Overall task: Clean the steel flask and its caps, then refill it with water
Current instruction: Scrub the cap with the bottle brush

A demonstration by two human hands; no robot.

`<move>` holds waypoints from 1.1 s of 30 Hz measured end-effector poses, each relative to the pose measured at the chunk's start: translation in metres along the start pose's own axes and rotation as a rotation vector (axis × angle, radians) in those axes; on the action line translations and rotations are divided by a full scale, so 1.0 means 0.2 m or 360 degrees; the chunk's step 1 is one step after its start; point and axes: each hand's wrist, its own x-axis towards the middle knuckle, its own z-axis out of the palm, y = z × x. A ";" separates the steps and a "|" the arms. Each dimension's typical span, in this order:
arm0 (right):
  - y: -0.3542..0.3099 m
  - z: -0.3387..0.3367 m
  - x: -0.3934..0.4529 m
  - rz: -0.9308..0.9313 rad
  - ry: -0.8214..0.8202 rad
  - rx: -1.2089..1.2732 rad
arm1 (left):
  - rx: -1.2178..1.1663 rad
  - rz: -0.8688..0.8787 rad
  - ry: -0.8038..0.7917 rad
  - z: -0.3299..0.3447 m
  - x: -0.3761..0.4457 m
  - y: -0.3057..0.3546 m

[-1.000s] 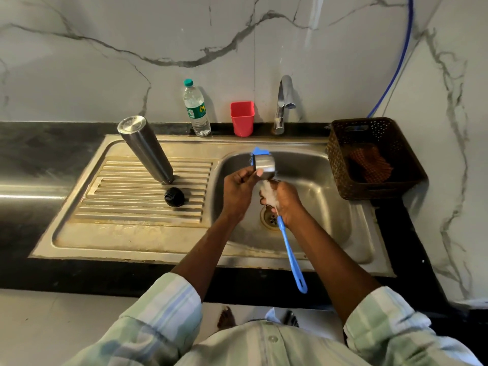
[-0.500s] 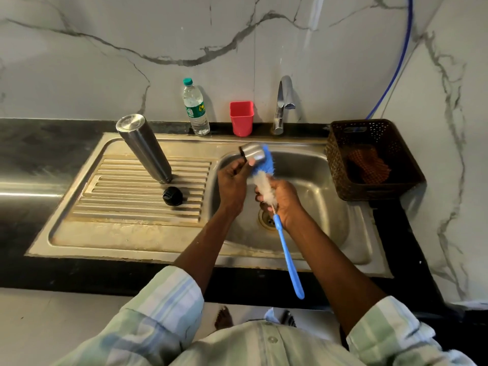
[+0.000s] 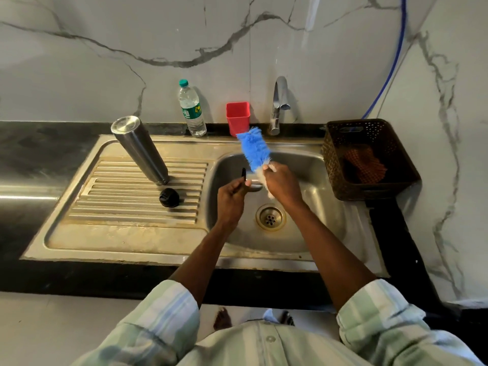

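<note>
While left hand (image 3: pixel 232 199) pinches steel cap (image 3: pixel 253 180), right hand (image 3: pixel 284 184) grip clasps brush (image 3: pixel 254 149) alongside.

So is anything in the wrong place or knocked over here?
Nothing is spilled or broken. The flask stands upside down on the drainboard, probably draining. The black cap sits loose beside it. The tap looks off.

A person in a pale green and white striped shirt (image 3: pixel 266 347), buttoned down the front, both sleeves (image 3: pixel 375 313) rolled up above the forearms.
</note>
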 end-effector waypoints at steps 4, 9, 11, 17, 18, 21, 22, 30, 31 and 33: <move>0.09 0.04 -0.01 -0.0127 -0.0073 -0.0106 | -0.0125 -0.0097 0.0207 -0.06 0.02 0.01; 0.16 0.12 -0.01 0.0010 -0.0192 0.0071 | -0.0285 -0.0223 0.0159 -0.15 0.02 0.02; 0.15 0.17 -0.02 0.0083 -0.0223 0.0218 | -0.0444 -0.0260 0.0241 -0.21 -0.01 0.03; -0.01 0.41 -0.10 0.0126 -0.0402 0.0484 | -0.0428 -0.0120 0.0703 -0.52 -0.11 0.01; -0.03 0.45 -0.11 0.0113 -0.0423 0.0486 | -0.0405 -0.0093 0.0780 -0.59 -0.12 0.00; -0.11 0.54 -0.15 0.0096 -0.0467 0.0537 | -0.0380 -0.0074 0.1026 -0.77 -0.13 -0.02; -0.13 0.57 -0.16 0.0088 -0.0479 0.0548 | -0.0424 -0.0088 0.1073 -0.83 -0.13 -0.03; -0.21 0.75 -0.12 0.0115 -0.0451 0.0596 | -0.0378 -0.0309 0.1059 -1.06 -0.05 -0.12; -0.22 0.77 -0.11 0.0128 -0.0429 0.0578 | -0.0098 -0.0304 0.1078 -1.07 -0.04 -0.13; -0.23 0.80 -0.11 0.0157 -0.0392 0.0550 | 0.0379 -0.0231 0.1048 -1.09 0.00 -0.17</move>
